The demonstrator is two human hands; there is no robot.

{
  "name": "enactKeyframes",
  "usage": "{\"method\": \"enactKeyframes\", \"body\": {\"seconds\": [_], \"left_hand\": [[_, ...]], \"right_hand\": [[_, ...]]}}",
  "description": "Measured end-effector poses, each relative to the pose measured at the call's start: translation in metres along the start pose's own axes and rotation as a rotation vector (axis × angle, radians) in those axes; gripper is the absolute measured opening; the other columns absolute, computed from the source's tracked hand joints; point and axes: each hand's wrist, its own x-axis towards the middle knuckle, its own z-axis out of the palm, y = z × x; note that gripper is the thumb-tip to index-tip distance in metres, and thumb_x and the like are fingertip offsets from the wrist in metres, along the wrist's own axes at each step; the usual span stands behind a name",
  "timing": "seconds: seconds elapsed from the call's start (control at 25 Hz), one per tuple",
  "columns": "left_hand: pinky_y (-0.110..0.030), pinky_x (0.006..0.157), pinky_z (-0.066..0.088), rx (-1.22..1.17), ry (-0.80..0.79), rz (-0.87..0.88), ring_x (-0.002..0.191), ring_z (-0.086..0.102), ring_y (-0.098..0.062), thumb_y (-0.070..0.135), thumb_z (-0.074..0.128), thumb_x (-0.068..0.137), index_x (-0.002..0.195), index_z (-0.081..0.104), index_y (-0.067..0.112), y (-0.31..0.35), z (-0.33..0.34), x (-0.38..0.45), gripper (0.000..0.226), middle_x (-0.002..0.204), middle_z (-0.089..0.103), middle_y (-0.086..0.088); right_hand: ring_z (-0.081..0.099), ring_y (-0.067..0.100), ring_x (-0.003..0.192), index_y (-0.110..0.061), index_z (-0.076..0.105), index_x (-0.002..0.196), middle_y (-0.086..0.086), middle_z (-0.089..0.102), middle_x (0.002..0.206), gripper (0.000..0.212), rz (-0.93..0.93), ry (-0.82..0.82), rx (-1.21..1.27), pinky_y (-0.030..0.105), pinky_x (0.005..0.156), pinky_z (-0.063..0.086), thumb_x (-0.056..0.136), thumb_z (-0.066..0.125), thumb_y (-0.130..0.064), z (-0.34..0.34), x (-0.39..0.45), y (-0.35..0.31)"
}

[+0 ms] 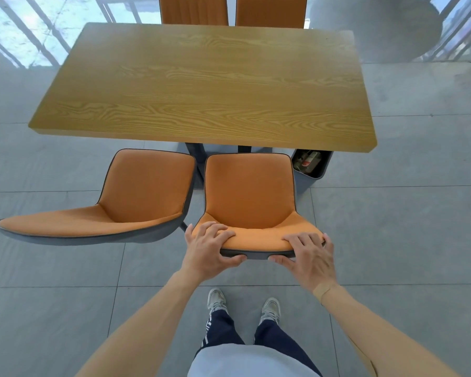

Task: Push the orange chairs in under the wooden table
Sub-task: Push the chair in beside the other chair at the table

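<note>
A wooden table (201, 83) stands in front of me on a grey tiled floor. Two orange chairs stand on its near side, both out from under it. The right orange chair (249, 191) faces the table, its front seat edge close to the table's near edge. My left hand (210, 250) and my right hand (307, 257) both grip the top of its backrest, fingers over the cushion and thumbs on the grey shell. The left orange chair (136, 197) sits beside it, turned slightly. Two more orange chairs (193, 9) (271, 10) stand at the far side.
A small grey waste bin (310, 170) with rubbish stands under the table's near right corner, just right of the held chair. The table's dark legs (196, 153) show between the chairs. A railing runs along the back. My feet (242, 306) stand behind the chair.
</note>
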Motion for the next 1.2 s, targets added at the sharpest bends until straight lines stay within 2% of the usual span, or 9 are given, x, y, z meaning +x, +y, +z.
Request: {"method": "enactKeyframes", "body": {"seconds": [0.24, 0.48, 0.76, 1.0, 1.2], "left_hand": [[-0.062, 0.111, 0.011, 0.012, -0.048, 0.054, 0.132, 0.037, -0.019, 0.087, 0.043, 0.071, 0.121, 0.057, 0.041, -0.007, -0.004, -0.001, 0.070, 0.132, 0.055, 0.010], [-0.059, 0.108, 0.018, 0.032, -0.050, 0.026, 0.125, 0.041, -0.019, 0.087, 0.042, 0.069, 0.121, 0.058, 0.040, 0.008, -0.004, 0.009, 0.071, 0.128, 0.056, 0.011], [-0.055, 0.107, 0.020, 0.037, -0.087, 0.006, 0.126, 0.040, -0.017, 0.089, 0.039, 0.069, 0.123, 0.054, 0.044, 0.013, -0.003, 0.014, 0.072, 0.128, 0.056, 0.013], [-0.046, 0.107, 0.021, 0.021, -0.219, -0.057, 0.132, 0.030, -0.014, 0.093, 0.033, 0.067, 0.134, 0.043, 0.045, 0.013, -0.011, 0.016, 0.084, 0.139, 0.046, 0.014], [-0.039, 0.114, 0.017, -0.003, -0.134, -0.136, 0.134, 0.031, -0.014, 0.086, 0.038, 0.074, 0.138, 0.042, 0.039, 0.020, -0.011, -0.011, 0.078, 0.141, 0.045, 0.012]], "right_hand": [[0.055, 0.026, 0.103, -0.026, 0.065, 0.110, -0.002, 0.066, 0.104, 0.083, 0.044, -0.028, 0.003, 0.057, 0.099, 0.032, 0.076, 0.020, -0.086, 0.003, -0.012, -0.009], [0.037, 0.024, 0.123, -0.034, 0.048, 0.127, -0.007, 0.051, 0.130, 0.094, 0.043, -0.203, -0.038, 0.061, 0.109, 0.016, 0.067, 0.005, -0.091, -0.008, 0.007, 0.009], [0.031, 0.023, 0.126, -0.037, 0.040, 0.129, -0.008, 0.045, 0.135, 0.081, 0.048, -0.266, -0.018, 0.058, 0.110, 0.014, 0.071, 0.016, -0.089, -0.012, 0.013, 0.018], [0.033, 0.022, 0.128, -0.039, 0.038, 0.133, -0.009, 0.045, 0.138, 0.075, 0.048, -0.340, -0.004, 0.054, 0.109, 0.021, 0.076, 0.027, -0.086, -0.024, 0.016, 0.015], [0.038, 0.019, 0.128, -0.035, 0.039, 0.137, -0.010, 0.045, 0.140, 0.064, -0.040, -0.373, 0.040, 0.048, 0.108, 0.028, 0.086, 0.034, -0.074, -0.030, 0.010, 0.018]]}}
